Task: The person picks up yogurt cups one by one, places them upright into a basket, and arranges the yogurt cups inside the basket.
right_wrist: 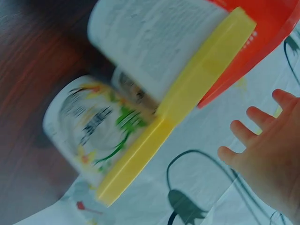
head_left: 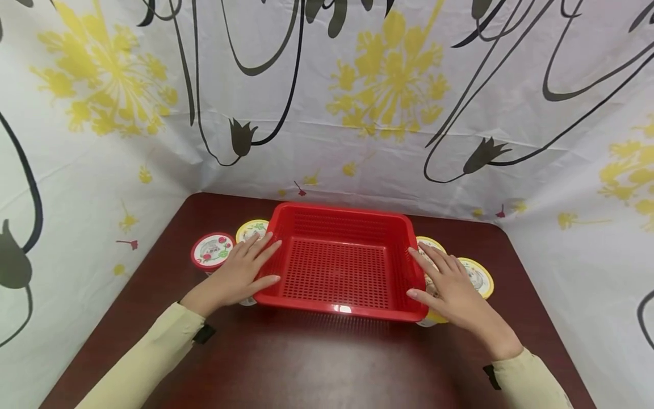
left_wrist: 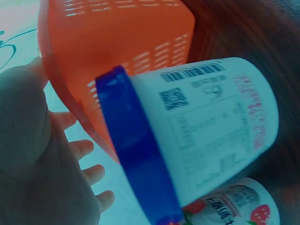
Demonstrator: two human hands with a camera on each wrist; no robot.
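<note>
A red plastic basket (head_left: 337,272) with a perforated bottom stands on the table, nothing in it. My left hand (head_left: 240,275) is spread at its left rim, fingertips right at the edge. On the opposite side my right hand (head_left: 455,289) reaches over the right rim with straight fingers. Beside the left hand are a red-lidded tub (head_left: 212,250) and a yellow-lidded tub (head_left: 252,228). In the left wrist view a blue-lidded white tub (left_wrist: 206,126) stands against the basket, mostly hidden under the hand from above. Yellow-lidded tubs (right_wrist: 103,126) stand near the right hand.
The dark red-brown table (head_left: 306,363) stretches in front of the basket. A white cloth (head_left: 317,142) printed with yellow and dark flowers hangs behind the table and along both sides. Another strawberry-printed tub (left_wrist: 243,206) appears low in the left wrist view.
</note>
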